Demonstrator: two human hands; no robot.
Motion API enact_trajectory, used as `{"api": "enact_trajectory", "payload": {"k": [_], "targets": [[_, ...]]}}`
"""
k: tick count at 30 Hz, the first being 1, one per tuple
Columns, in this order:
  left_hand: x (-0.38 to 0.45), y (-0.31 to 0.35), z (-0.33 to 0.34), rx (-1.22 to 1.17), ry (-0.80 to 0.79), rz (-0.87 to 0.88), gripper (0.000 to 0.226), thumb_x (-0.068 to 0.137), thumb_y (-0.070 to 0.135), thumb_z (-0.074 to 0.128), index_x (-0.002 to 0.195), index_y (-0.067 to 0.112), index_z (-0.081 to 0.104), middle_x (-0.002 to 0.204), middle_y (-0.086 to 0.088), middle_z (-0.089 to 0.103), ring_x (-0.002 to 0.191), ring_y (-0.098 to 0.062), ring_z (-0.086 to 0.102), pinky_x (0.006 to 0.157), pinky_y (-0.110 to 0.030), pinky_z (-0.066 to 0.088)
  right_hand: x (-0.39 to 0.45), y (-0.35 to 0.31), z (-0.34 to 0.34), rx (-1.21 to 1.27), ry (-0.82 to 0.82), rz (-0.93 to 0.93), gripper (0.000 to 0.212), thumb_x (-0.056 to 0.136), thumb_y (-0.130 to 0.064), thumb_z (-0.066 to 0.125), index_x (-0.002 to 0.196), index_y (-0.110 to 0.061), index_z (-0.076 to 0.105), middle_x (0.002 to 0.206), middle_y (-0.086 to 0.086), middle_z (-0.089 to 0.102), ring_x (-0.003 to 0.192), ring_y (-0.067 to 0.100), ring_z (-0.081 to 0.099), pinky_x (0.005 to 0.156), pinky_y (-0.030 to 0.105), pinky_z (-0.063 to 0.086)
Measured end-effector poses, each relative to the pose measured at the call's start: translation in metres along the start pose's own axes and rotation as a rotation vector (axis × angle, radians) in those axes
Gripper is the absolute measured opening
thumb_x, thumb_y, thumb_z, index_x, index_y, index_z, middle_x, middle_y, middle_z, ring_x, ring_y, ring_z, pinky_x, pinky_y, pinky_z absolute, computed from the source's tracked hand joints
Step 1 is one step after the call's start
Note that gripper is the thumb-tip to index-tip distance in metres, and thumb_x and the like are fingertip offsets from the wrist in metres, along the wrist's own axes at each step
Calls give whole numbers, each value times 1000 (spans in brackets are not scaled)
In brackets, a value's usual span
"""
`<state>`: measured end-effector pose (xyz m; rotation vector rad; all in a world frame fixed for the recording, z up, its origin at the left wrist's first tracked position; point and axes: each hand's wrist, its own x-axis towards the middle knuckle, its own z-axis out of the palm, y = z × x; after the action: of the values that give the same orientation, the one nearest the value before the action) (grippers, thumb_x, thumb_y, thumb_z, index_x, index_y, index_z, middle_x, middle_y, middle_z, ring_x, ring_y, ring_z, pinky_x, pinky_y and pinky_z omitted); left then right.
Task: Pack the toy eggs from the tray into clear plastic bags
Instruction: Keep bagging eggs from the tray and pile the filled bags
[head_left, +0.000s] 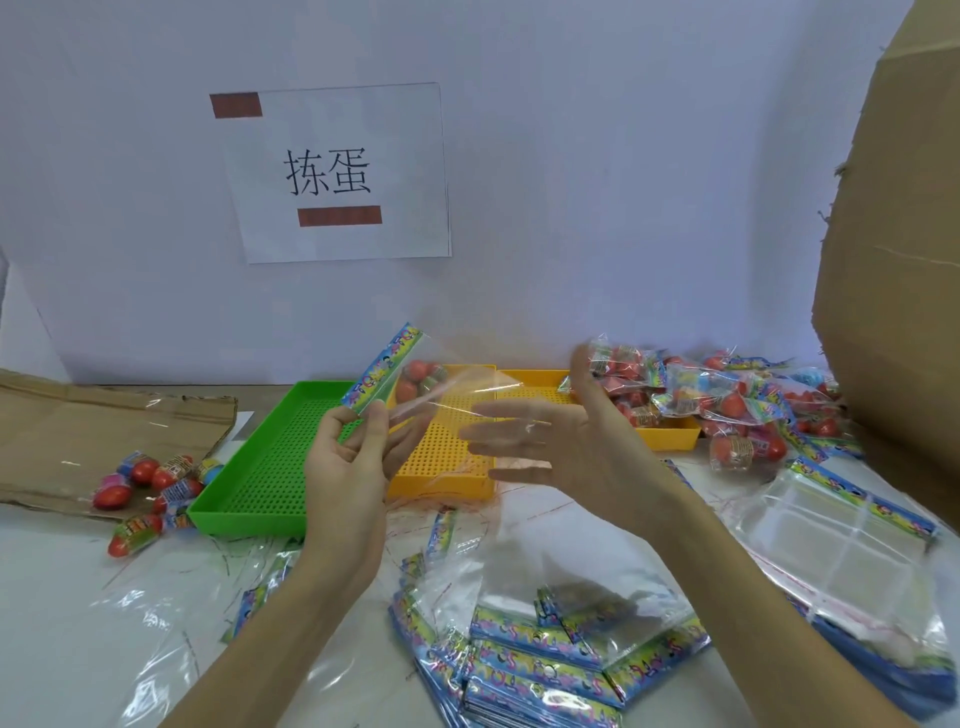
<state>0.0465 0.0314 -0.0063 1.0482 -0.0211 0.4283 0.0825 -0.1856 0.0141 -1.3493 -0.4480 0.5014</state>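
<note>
Many filled bags (727, 400) piled right; left hand (343, 467) pinched a loaded bag (410, 384), right hand (566, 441) released; loose eggs (150, 483) remained.

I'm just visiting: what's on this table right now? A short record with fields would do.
left hand: left hand pinches the colourful header of a clear bag with toy eggs inside
right hand: right hand open, fingers straight, beside the bag
trays: green tray and yellow tray, side by side
loose eggs: loose toy eggs left of the green tray
packed bags: filled bags piled at right
empty bags: stack of empty bags near the front edge
wall: paper sign
</note>
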Motion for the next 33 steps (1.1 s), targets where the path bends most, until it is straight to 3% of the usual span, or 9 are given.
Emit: {"api": "enact_trajectory", "payload": {"k": [2, 7, 10, 13, 17, 19, 22, 29, 33], "targets": [[1, 1, 0, 23, -23, 17, 11, 107, 22, 57, 109, 13, 51, 112, -15, 79, 106, -25, 78, 80, -19, 60, 0, 0, 0, -9, 19, 29, 88, 81, -86, 41, 134, -21, 69, 141, 8, 64, 126, 30, 65, 104, 53, 53], [-1, 0, -1, 87, -60, 60, 13, 107, 22, 58, 108, 10, 52, 108, -17, 80, 101, -28, 79, 78, -22, 61, -2, 5, 7, -274, 115, -127, 34, 93, -43, 71, 122, -28, 77, 137, -12, 66, 125, 8, 63, 95, 32, 58], [0, 0, -1, 109, -77, 7, 6, 107, 10, 57, 108, 11, 51, 105, -20, 79, 91, -30, 80, 74, -29, 64, -1, 6, 7, -342, 333, -230, 30, 88, -36, 76, 110, -16, 80, 112, -4, 79, 109, 12, 72, 95, 31, 56], [3, 6, -4, 84, -112, -85, 28, 98, -9, 50, 119, 11, 50, 105, -24, 78, 89, -32, 76, 74, -38, 61, -3, 4, 4, -283, 318, -193, 29, 86, -29, 77, 103, -6, 79, 93, 13, 79, 82, 24, 76, 78, 28, 61], [6, 14, -8, 165, -187, -207, 49, 87, 17, 78, 130, 14, 54, 102, -17, 79, 78, -29, 75, 68, -36, 63, -8, 0, -1, -384, 228, -83, 26, 83, -37, 78, 92, -13, 82, 83, 10, 77, 75, 23, 71, 75, 27, 60], [6, 12, -11, 404, -206, -180, 64, 71, 20, 88, 129, 21, 61, 92, -13, 80, 71, -22, 74, 64, -29, 62, -9, -1, -1, -385, 231, -79, 26, 86, -41, 78, 82, -16, 81, 69, 4, 69, 67, 18, 63, 69, 21, 54], [6, 8, -13, 430, -193, -197, 62, 72, 19, 89, 128, 22, 65, 86, -17, 79, 68, -22, 74, 64, -26, 61, -8, -1, -2, -343, 266, -85, 33, 87, -44, 77, 73, -14, 78, 62, 0, 59, 62, 16, 55, 67, 23, 51], [8, 4, -16, 465, -152, -109, 29, 97, 19, 74, 124, 24, 66, 62, -6, 64, 54, -21, 62, 67, -40, 60, -4, 3, 4, -178, 370, -55, 32, 100, -34, 63, 122, -11, 68, 85, 10, 79, 70, 21, 72, 67, 25, 59], [7, 8, -15, 320, -91, -181, 14, 99, 12, 71, 109, 16, 79, 68, -10, 68, 61, -25, 74, 58, -31, 61, -1, 2, 14, 56, 346, -76, 38, 108, -45, 46, 132, -16, 54, 103, 20, 78, 86, 33, 77, 73, 33, 62]]}}
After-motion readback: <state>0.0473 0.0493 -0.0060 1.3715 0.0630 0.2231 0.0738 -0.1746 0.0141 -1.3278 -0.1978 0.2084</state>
